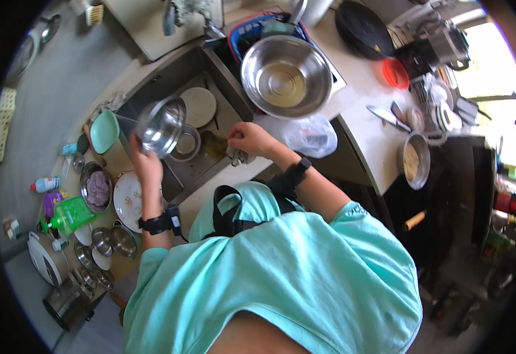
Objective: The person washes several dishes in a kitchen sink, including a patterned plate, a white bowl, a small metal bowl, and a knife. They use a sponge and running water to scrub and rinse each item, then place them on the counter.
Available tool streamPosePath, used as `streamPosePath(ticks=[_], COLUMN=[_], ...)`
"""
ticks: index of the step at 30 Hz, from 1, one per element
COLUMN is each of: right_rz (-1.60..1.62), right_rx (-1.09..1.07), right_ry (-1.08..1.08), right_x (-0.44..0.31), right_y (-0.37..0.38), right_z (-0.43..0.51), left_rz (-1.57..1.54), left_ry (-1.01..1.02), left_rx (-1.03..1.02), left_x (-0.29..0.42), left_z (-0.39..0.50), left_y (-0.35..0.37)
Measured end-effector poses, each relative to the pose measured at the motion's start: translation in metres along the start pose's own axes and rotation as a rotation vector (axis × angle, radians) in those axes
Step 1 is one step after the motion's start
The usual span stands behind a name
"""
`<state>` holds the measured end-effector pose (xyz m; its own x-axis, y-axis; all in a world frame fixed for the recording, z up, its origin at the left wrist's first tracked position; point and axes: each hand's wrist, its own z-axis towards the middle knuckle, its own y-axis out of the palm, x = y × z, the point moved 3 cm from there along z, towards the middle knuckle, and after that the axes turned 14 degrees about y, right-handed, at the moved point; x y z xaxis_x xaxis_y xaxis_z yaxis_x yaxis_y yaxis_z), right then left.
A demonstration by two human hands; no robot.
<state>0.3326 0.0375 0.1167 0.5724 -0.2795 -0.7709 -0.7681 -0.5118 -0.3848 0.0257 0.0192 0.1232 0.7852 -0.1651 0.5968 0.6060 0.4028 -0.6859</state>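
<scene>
My left hand (145,159) grips the rim of a shiny stainless steel bowl (163,126), tilted above the left part of the sink (222,95). A greyish cloth (239,155) is bunched in my right hand (251,139), over the sink's near edge. Inside the sink are a pale round plate (199,106), a small metal bowl (186,144) and a dark yellowish-green item that I cannot identify. A large steel bowl (286,77) with some yellowish liquid stands beyond the sink, to the right, beside a clear plastic bag (311,137).
Left of the sink are a green dish (104,132), a floral plate (127,201), a bowl with a purple mass (97,188), a green pump bottle (74,214) and several steel bowls. On the right counter lie a knife (387,117), a black pan (364,28) and a bowl of dough-like food (413,161).
</scene>
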Motion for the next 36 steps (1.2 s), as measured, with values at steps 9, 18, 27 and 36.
streamPosePath(ticks=[9, 18, 27, 36], right_rz=[0.108, 0.008, 0.176, 0.962], right_rx=[0.003, 0.042, 0.141, 0.445], right_ry=[0.007, 0.144, 0.032, 0.482], right_x=[-0.019, -0.06, -0.036, 0.184], right_y=[0.002, -0.024, -0.095, -0.218], right_z=[-0.02, -0.054, -0.1, -0.174], left_rz=[-0.831, -1.058, -1.215, -1.098], left_ry=[-0.609, -0.692, -0.375, -0.327], left_rx=[-0.022, -0.266, -0.594, -0.799], left_x=[-0.025, 0.019, 0.164, 0.294], left_z=[0.028, -0.014, 0.0, 0.023], left_y=[-0.015, -0.006, 0.004, 0.106])
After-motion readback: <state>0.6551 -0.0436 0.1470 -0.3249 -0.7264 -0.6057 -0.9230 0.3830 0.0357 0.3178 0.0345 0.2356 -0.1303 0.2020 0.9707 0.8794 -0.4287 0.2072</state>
